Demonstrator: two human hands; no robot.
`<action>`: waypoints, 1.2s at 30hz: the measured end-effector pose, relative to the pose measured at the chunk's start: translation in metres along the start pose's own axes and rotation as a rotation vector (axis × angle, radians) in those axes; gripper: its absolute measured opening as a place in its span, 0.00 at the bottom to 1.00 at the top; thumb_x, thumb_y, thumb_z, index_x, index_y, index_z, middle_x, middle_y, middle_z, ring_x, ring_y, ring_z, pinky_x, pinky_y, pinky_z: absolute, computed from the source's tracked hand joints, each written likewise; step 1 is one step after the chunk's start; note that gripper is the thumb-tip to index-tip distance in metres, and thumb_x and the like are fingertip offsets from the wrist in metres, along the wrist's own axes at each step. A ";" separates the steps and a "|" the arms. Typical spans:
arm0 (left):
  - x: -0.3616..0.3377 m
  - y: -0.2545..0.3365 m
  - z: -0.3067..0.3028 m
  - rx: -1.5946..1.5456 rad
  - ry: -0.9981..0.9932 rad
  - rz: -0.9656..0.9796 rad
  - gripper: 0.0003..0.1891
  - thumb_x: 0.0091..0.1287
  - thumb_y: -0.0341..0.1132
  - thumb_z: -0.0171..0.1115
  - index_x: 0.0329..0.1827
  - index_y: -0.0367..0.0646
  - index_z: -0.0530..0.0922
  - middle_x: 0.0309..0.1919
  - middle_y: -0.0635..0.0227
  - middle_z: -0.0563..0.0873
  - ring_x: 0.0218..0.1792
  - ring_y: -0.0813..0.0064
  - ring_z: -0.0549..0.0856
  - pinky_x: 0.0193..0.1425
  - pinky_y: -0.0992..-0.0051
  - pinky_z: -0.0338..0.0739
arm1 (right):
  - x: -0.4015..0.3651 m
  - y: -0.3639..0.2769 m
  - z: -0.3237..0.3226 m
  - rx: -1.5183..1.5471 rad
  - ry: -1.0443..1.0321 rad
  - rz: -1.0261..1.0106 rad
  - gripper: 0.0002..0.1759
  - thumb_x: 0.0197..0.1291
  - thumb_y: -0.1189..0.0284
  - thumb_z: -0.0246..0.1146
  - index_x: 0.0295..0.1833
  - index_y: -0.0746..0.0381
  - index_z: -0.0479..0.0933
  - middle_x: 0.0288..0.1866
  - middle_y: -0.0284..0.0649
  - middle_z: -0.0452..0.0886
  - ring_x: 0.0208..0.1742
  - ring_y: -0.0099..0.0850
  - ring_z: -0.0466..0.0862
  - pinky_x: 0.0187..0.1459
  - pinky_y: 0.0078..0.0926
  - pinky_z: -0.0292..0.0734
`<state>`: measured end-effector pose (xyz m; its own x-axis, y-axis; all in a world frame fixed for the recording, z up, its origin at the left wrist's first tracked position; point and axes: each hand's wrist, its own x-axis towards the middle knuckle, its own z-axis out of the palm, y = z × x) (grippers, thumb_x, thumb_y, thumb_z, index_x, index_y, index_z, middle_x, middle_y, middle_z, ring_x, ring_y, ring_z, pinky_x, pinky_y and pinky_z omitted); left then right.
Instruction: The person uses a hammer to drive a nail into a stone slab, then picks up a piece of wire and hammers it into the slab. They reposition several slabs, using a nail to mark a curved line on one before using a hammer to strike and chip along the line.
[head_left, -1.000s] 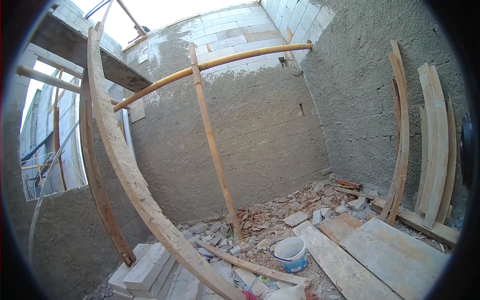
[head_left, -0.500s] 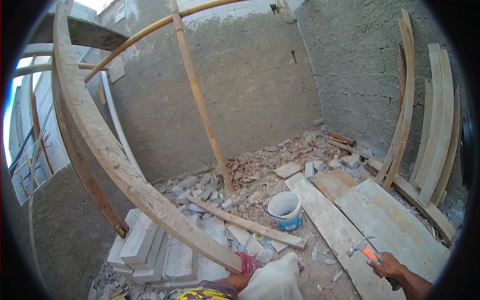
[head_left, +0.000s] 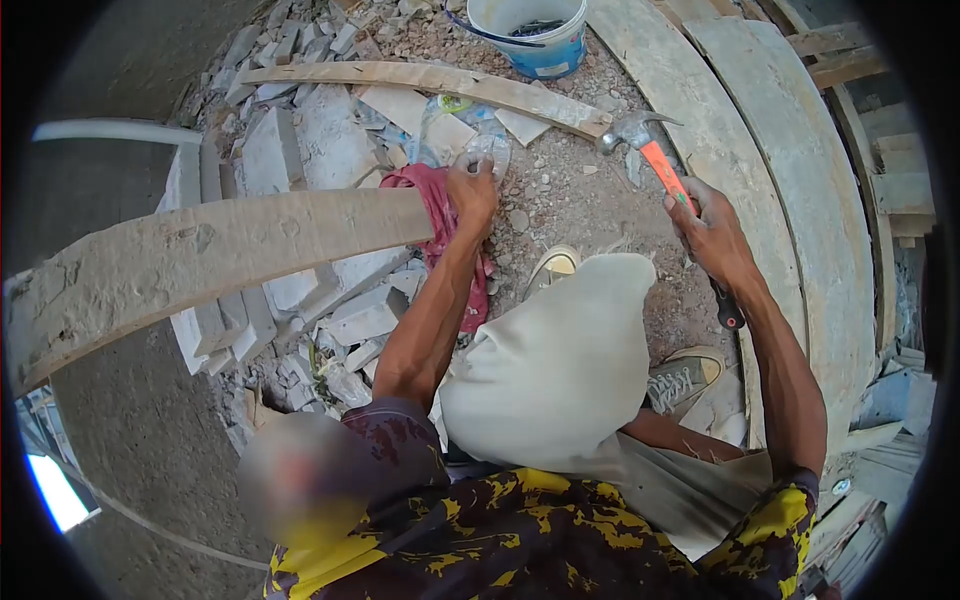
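In my right hand (head_left: 712, 232) is a claw hammer (head_left: 664, 168) with an orange shaft and a black grip. Its steel head points away from me, above the rubble floor. My left hand (head_left: 472, 197) is closed beside the end of a long wooden plank (head_left: 250, 240), with the fingers bunched together; whatever they pinch, if anything, I cannot make out. A dark red cloth (head_left: 436, 205) is draped around that plank end and hangs down beneath my left wrist. Just beyond my left fingertips lies crumpled clear plastic (head_left: 490, 140).
A white and blue bucket (head_left: 555, 62) with dark small pieces inside stands ahead. A narrow wooden strip (head_left: 430, 78) lies across the rubble. Pale blocks (head_left: 270, 160) are stacked at left, beneath the plank. Wide boards (head_left: 780, 130) cover the ground at right.
My view has tilted down towards my body. My left hand has come into sight by the red cloth. My right hand still grips the hammer, whose head now appears near the wooden strip's end.
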<state>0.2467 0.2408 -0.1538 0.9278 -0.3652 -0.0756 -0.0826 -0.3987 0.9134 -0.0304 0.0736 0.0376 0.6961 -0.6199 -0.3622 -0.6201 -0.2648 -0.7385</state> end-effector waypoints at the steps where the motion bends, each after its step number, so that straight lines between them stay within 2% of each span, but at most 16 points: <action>1: 0.005 0.012 0.002 -0.012 -0.006 -0.010 0.10 0.65 0.34 0.64 0.39 0.34 0.83 0.26 0.64 0.86 0.25 0.77 0.83 0.32 0.74 0.76 | 0.013 0.012 0.015 -0.003 0.031 -0.027 0.21 0.66 0.58 0.58 0.48 0.68 0.75 0.30 0.48 0.77 0.35 0.41 0.78 0.42 0.40 0.71; 3: 0.024 0.021 0.013 -0.039 -0.019 -0.041 0.11 0.67 0.34 0.63 0.41 0.33 0.83 0.26 0.67 0.85 0.25 0.79 0.83 0.30 0.77 0.76 | 0.042 0.026 0.036 -0.078 0.099 -0.028 0.22 0.66 0.58 0.58 0.50 0.68 0.75 0.33 0.51 0.79 0.37 0.46 0.79 0.44 0.41 0.72; 5: 0.057 0.016 0.030 0.086 -0.160 0.211 0.10 0.67 0.34 0.63 0.41 0.34 0.83 0.26 0.65 0.85 0.25 0.78 0.82 0.31 0.75 0.76 | 0.064 0.023 0.047 -0.109 0.159 -0.017 0.23 0.65 0.57 0.59 0.52 0.67 0.75 0.36 0.56 0.80 0.40 0.53 0.80 0.46 0.44 0.72; 6: 0.070 0.020 0.036 0.077 -0.172 0.193 0.10 0.67 0.34 0.63 0.41 0.34 0.83 0.26 0.65 0.85 0.25 0.78 0.82 0.31 0.75 0.76 | 0.075 0.023 0.053 -0.122 0.154 0.001 0.23 0.65 0.57 0.59 0.52 0.67 0.75 0.36 0.56 0.80 0.40 0.53 0.80 0.46 0.44 0.72; 8: 0.089 0.032 0.048 0.223 -0.299 0.390 0.10 0.66 0.35 0.64 0.41 0.36 0.83 0.27 0.60 0.86 0.28 0.73 0.84 0.35 0.71 0.76 | 0.093 0.025 0.064 -0.113 0.281 -0.052 0.22 0.65 0.58 0.59 0.50 0.66 0.76 0.36 0.57 0.80 0.39 0.53 0.81 0.45 0.45 0.72; 11: 0.104 0.035 0.062 0.319 -0.392 0.531 0.11 0.64 0.37 0.66 0.41 0.38 0.83 0.30 0.56 0.86 0.32 0.66 0.84 0.39 0.67 0.75 | 0.115 0.025 0.078 -0.117 0.302 -0.057 0.19 0.65 0.59 0.59 0.48 0.66 0.76 0.35 0.58 0.80 0.38 0.53 0.81 0.41 0.45 0.72; 14: 0.110 0.033 0.068 0.399 -0.468 0.503 0.11 0.64 0.38 0.66 0.40 0.38 0.83 0.32 0.54 0.86 0.34 0.61 0.84 0.41 0.66 0.75 | 0.129 0.027 0.092 -0.083 0.345 -0.089 0.18 0.65 0.61 0.59 0.47 0.67 0.75 0.34 0.59 0.80 0.36 0.55 0.81 0.39 0.47 0.72; 15: 0.110 0.034 0.068 0.359 -0.489 0.430 0.10 0.62 0.37 0.68 0.38 0.38 0.84 0.30 0.57 0.86 0.32 0.66 0.84 0.40 0.68 0.75 | 0.131 0.027 0.095 -0.034 0.339 -0.074 0.17 0.65 0.62 0.58 0.46 0.67 0.74 0.33 0.60 0.79 0.36 0.56 0.81 0.38 0.48 0.72; 19: 0.118 0.038 0.067 0.267 -0.473 0.282 0.09 0.60 0.37 0.69 0.36 0.41 0.84 0.27 0.59 0.86 0.29 0.65 0.83 0.38 0.67 0.76 | 0.140 0.030 0.106 -0.075 0.303 -0.053 0.15 0.65 0.66 0.59 0.47 0.68 0.73 0.29 0.60 0.79 0.35 0.57 0.81 0.37 0.50 0.72; 22: 0.125 0.039 0.067 0.277 -0.533 0.318 0.08 0.58 0.35 0.72 0.36 0.40 0.84 0.27 0.61 0.86 0.30 0.69 0.83 0.39 0.68 0.76 | 0.143 0.025 0.107 -0.178 0.346 -0.135 0.15 0.68 0.64 0.58 0.46 0.67 0.72 0.30 0.59 0.77 0.31 0.56 0.79 0.33 0.47 0.71; 24: 0.127 0.041 0.068 0.291 -0.549 0.243 0.08 0.57 0.33 0.73 0.33 0.39 0.83 0.27 0.67 0.85 0.30 0.77 0.80 0.39 0.73 0.74 | 0.142 0.009 0.102 -0.130 0.288 -0.191 0.12 0.67 0.71 0.57 0.51 0.67 0.71 0.34 0.60 0.78 0.32 0.60 0.79 0.33 0.52 0.72; 28: 0.125 0.044 0.066 0.272 -0.553 0.239 0.08 0.57 0.32 0.73 0.32 0.39 0.82 0.26 0.67 0.85 0.30 0.77 0.79 0.39 0.73 0.74 | 0.148 0.000 0.117 -0.067 0.425 -0.387 0.11 0.67 0.72 0.56 0.51 0.66 0.70 0.37 0.60 0.78 0.32 0.61 0.79 0.33 0.55 0.72; 29: 0.127 0.041 0.067 0.270 -0.544 0.280 0.08 0.57 0.34 0.72 0.34 0.40 0.83 0.27 0.60 0.86 0.30 0.68 0.84 0.40 0.68 0.76 | 0.151 0.003 0.123 -0.126 0.416 -0.384 0.11 0.68 0.71 0.55 0.52 0.65 0.70 0.37 0.59 0.79 0.33 0.61 0.80 0.33 0.54 0.73; 30: 0.128 0.041 0.067 0.265 -0.537 0.296 0.08 0.57 0.34 0.72 0.34 0.40 0.83 0.27 0.60 0.86 0.30 0.68 0.84 0.40 0.68 0.76 | 0.156 0.008 0.127 -0.187 0.409 -0.379 0.12 0.68 0.70 0.55 0.52 0.64 0.70 0.37 0.59 0.79 0.34 0.61 0.80 0.34 0.54 0.74; 31: 0.126 0.043 0.066 0.288 -0.551 0.258 0.08 0.56 0.33 0.72 0.33 0.40 0.83 0.27 0.60 0.86 0.30 0.68 0.84 0.40 0.68 0.76 | 0.160 0.011 0.127 -0.283 0.275 -0.232 0.12 0.69 0.68 0.53 0.52 0.64 0.70 0.36 0.60 0.80 0.37 0.62 0.81 0.37 0.56 0.74; 36: 0.126 0.046 0.061 0.254 -0.557 0.221 0.07 0.54 0.32 0.73 0.32 0.40 0.84 0.27 0.62 0.87 0.31 0.71 0.84 0.40 0.69 0.77 | 0.167 0.010 0.127 -0.285 0.264 -0.196 0.11 0.67 0.69 0.55 0.48 0.65 0.71 0.32 0.62 0.79 0.35 0.62 0.80 0.36 0.57 0.71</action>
<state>0.3377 0.1250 -0.1457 0.5572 -0.8158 -0.1551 -0.3970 -0.4258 0.8131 0.1256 0.0613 -0.1019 0.7173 -0.6953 -0.0456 -0.5864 -0.5670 -0.5785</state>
